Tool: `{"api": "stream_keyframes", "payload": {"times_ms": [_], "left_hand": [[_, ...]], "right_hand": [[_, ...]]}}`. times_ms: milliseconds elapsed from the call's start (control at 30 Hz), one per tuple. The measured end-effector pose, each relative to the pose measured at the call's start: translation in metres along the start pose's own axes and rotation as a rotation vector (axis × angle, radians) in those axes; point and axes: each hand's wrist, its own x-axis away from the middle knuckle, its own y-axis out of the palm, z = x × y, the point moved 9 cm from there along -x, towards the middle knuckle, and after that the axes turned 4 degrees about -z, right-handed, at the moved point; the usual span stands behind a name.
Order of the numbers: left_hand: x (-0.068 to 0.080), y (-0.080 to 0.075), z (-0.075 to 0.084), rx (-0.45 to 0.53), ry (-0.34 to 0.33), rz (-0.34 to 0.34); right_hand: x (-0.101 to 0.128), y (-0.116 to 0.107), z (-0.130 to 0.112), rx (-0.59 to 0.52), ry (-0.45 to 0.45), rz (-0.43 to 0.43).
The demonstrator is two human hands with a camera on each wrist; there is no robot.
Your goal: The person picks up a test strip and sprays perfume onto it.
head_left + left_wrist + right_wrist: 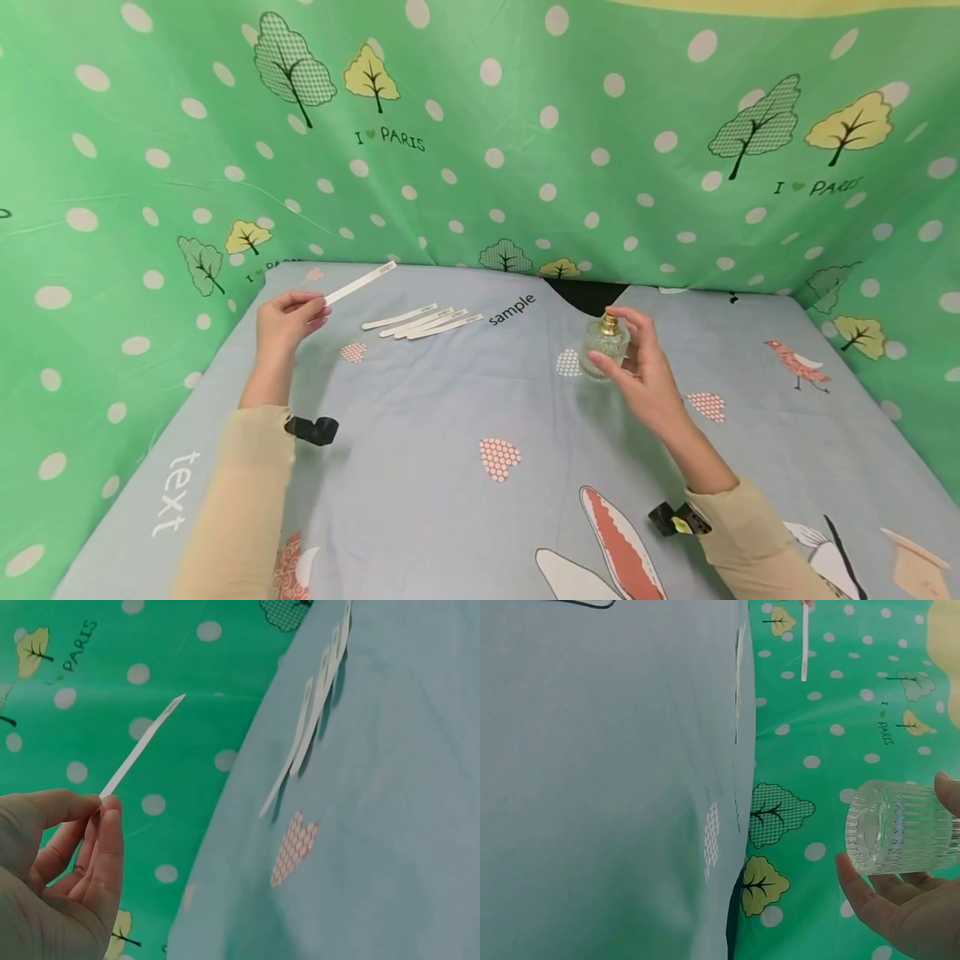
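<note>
At the left of the head view, the left hand [283, 321] pinches one end of a white strip [360, 282] between thumb and fingers [105, 840], the strip slanting up and away, clear of the surface [420, 417]. Right of centre, the right hand [645, 371] holds a ribbed glass bottle [602, 343] with a gold top; its fingers curl round the glass, and the wrist view shows the bottle [900, 827] lifted off the cloth, thumb on one side and fingers on the other.

The strip and the bottle are well apart, so any spray let go from here would likely miss the paper and land on the cloth or the green backdrop [480, 150]. The strip is held only by its tip, and a light knock could flick it out of the pinch. The ribbed glass looks slippery; a loose hold could drop it onto the surface.

By my count: one bottle, one strip in hand, and four spare strips [422, 321] lying fanned at the upper middle of the frame, overlapping a little, so the four is my best reading. Two black clips show, one at each sleeve [311, 429] [678, 518].
</note>
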Motion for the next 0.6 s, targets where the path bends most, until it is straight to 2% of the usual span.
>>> {"api": "stream_keyframes", "payload": {"times_ms": [333, 500, 600], "left_hand": [[-0.015, -0.014, -0.017, -0.014, -0.102, 0.015], [-0.020, -0.020, -0.026, 0.006, -0.129, 0.023], [-0.022, -0.023, -0.032, -0.017, -0.142, 0.035]], "right_hand": [[0.001, 0.001, 0.000, 0.004, -0.001, -0.001], [0.002, 0.002, 0.000, -0.003, 0.004, -0.009], [0.002, 0.002, 0.001, -0.009, 0.004, -0.010]]}}
